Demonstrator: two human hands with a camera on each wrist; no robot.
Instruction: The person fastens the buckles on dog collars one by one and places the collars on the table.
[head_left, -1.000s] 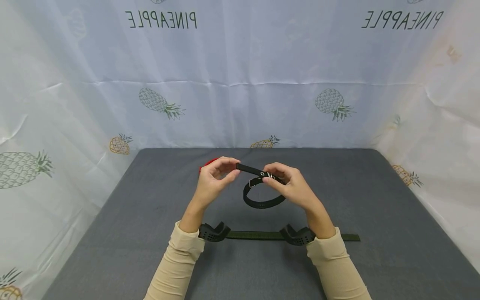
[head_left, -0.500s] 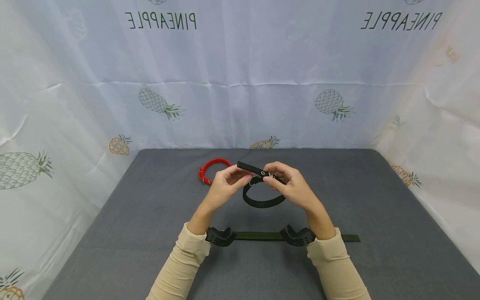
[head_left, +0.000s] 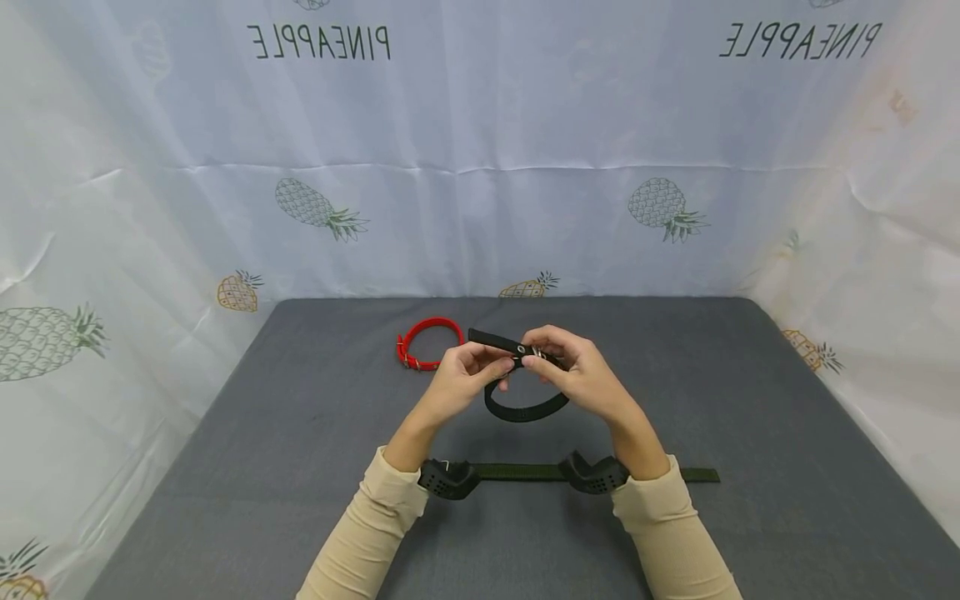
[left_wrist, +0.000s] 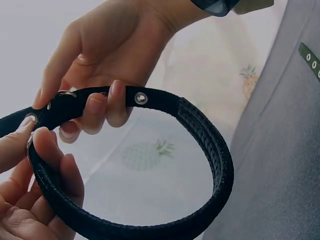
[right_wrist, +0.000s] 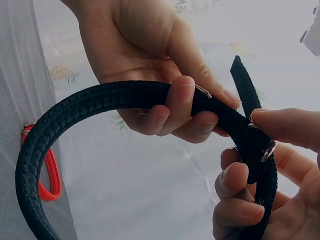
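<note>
Pineapple-printed cloth (head_left: 480,108) is hanging behind the gray table (head_left: 300,400). Above the table, left hand (head_left: 459,382) and right hand (head_left: 581,371) are pinching a black collar (head_left: 525,412), fingers (right_wrist: 235,179) partly hiding its metal fittings (right_wrist: 268,151), while wrist cameras (head_left: 450,480) are partly covering a green strap (head_left: 521,472).

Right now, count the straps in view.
3: looped black fabric strap in left hand and right hand; looped red strap beyond, on grey table; flat green webbing strap nearer. More may be hidden.
</note>
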